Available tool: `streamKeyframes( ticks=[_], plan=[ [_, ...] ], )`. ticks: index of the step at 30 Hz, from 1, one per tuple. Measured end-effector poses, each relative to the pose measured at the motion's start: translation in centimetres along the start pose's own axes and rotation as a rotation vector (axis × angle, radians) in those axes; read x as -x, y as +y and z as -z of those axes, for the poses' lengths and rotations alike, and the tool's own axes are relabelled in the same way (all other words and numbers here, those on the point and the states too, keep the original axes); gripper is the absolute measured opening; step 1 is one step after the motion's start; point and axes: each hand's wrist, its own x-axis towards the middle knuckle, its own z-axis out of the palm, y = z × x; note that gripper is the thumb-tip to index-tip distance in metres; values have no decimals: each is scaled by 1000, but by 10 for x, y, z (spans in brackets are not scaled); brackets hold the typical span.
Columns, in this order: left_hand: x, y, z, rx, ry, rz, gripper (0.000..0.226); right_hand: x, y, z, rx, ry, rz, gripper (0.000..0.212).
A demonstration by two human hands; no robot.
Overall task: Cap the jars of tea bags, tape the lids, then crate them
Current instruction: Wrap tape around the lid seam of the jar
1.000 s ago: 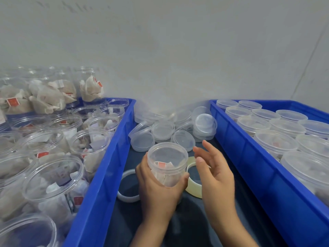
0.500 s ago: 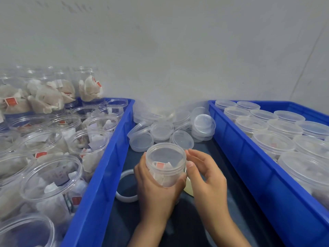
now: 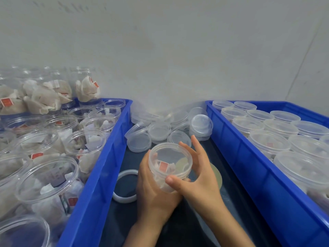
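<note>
Since a moment ago both hands have tipped the jar (image 3: 170, 165) so its capped mouth leans toward twelve o'clock and faces me. My left hand (image 3: 154, 188) wraps the body from seven o'clock; my right hand (image 3: 197, 175) spreads wide, thumb pressing the wall just under the lid (image 3: 170, 157). It sits centre, between the crates. Light, thin, slick plastic, I judge; best gripped around the body. Its long axis tilts away from me.
</note>
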Motion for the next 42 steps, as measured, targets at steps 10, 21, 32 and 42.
streamKeyframes(
  ticks=[10,21,32,42],
  plan=[
    [4,9,-2,12,9,45,92,4,-7,-6,-38,143,-21,88],
    [4,6,3,-99,60,-2,108,-9,13,15,158,-66,-130,77],
    [-10,-7,7,-35,302,24,89,-14,35,46,1271,-334,-212,41],
    [-2,-2,-4,135,84,25,99,-13,16,49,631,414,-41,44]
  ],
)
